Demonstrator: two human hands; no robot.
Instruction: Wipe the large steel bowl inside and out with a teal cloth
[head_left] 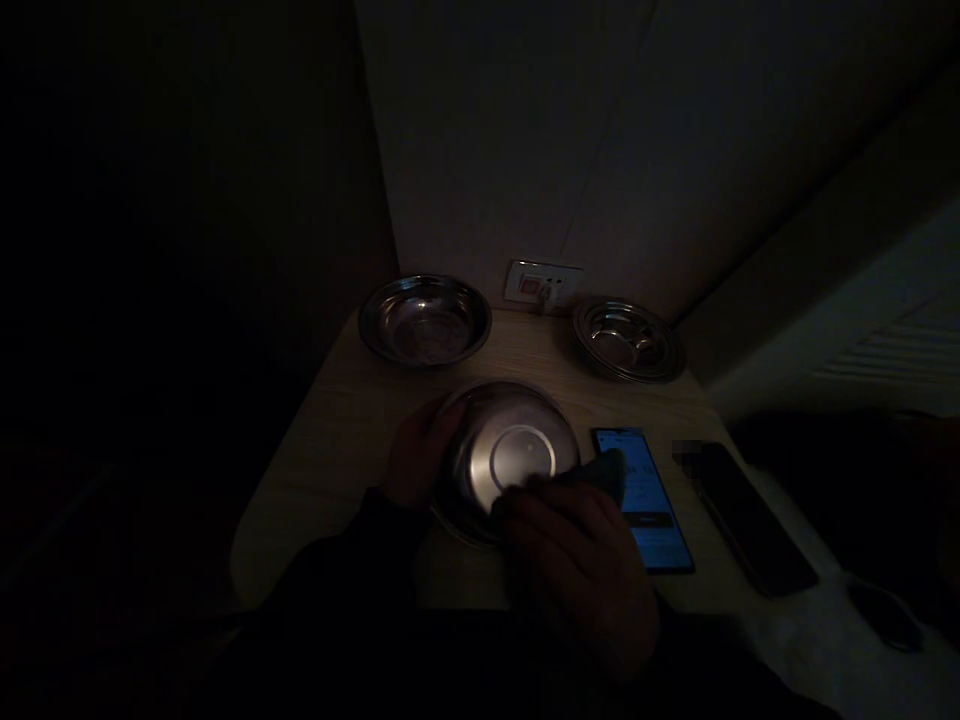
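A shiny metal bowl (517, 440) is tilted with its round underside facing me, low over the wooden table. My left hand (421, 455) grips its left rim, thumb on the outside and the other fingers hidden behind. Against the lower right of the bowl's underside, my right hand (577, 560) presses a dark greenish cloth (611, 472). Part of the cloth sticks out past the fingers; the rest is hidden beneath them. Dim light blurs the fingertips.
Another metal bowl (426, 325) stands upright at the back left of the table (307, 470). Several stacked metal bowls (630, 342) sit at the back right. A lit phone (652, 505) and a dark phone (754, 520) lie to the right. Behind is a wall socket (541, 284) with a plug.
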